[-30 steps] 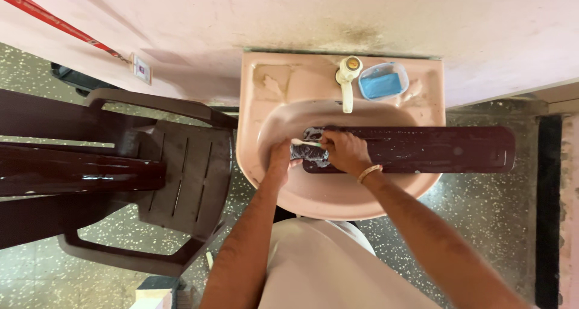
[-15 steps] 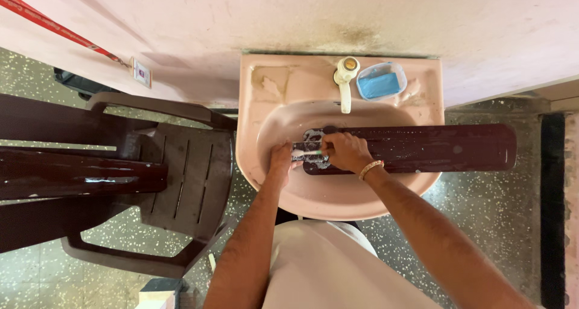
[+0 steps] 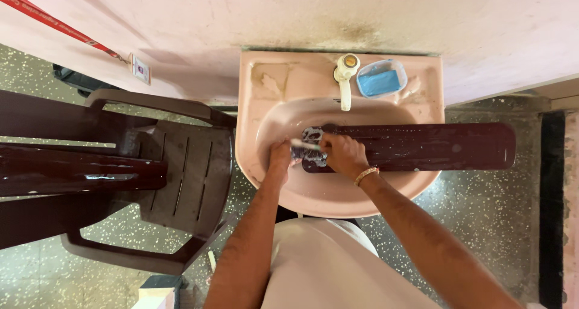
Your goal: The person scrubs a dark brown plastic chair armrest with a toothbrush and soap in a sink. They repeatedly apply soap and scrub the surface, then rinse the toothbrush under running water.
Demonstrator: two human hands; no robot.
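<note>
Glossy pink ceramic basin [image 3: 313, 194], stained far rim; dark maroon blade [image 3: 422, 146] across it smooth, glossy, soap-streaked at left end; plastic chair [image 3: 181, 176] on the left semi-gloss brown; speckled stone floor [image 3: 482, 218]; matt pink wall [image 3: 301, 13], grimy.

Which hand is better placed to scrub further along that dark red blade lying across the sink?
Probably the right hand: it rests on top of the dark red blade, whose bare length runs to its side. The left hand is at the blade's tip, over the pink basin.
</note>
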